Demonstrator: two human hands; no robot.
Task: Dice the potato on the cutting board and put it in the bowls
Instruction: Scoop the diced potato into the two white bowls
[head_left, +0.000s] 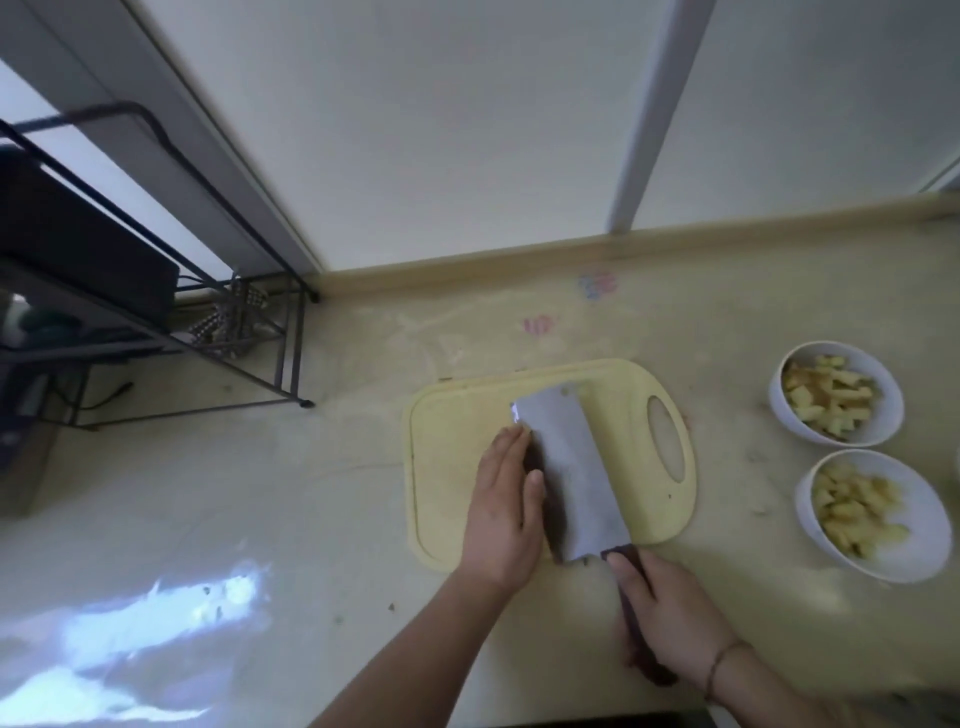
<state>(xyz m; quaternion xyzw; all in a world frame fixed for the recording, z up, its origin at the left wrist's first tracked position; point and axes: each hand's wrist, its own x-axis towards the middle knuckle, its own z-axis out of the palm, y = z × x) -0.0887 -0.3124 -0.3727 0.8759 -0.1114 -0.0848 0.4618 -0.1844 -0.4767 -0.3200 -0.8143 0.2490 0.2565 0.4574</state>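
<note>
**Cleaver laid flat on the board, both hands at work**

Right hand (670, 618) is curled round the dark handle (636, 618) of a broad cleaver (569, 478), with the forefinger reaching up toward the heel of the blade. A thin band circles that wrist. The blade lies tilted almost flat over the middle of the pale yellow cutting board (452, 415), its dull face turned up toward the camera.

Left hand (506, 499) lies with straight fingers along the left side of the blade, fingertips near the blade's far corner, thumb against the steel. It grasps nothing; it only rests flat there. Something dark shows in a narrow strip between this hand and the blade, but it is too hidden to name. Whether any potato lies under the blade cannot be told.

The board sits on the cream desk (311, 519), its oval grip hole to the right. Well apart to the right stand two white bowls, one behind the other. The far bowl (883, 384) holds diced potato (826, 400), and the near bowl (924, 525) likewise holds a heap of diced pieces (852, 509).

At the left a black wire rack (218, 249) stands on the desk, with dark things on its shelves. A bright patch of light lies on the desk at the lower left.
</note>
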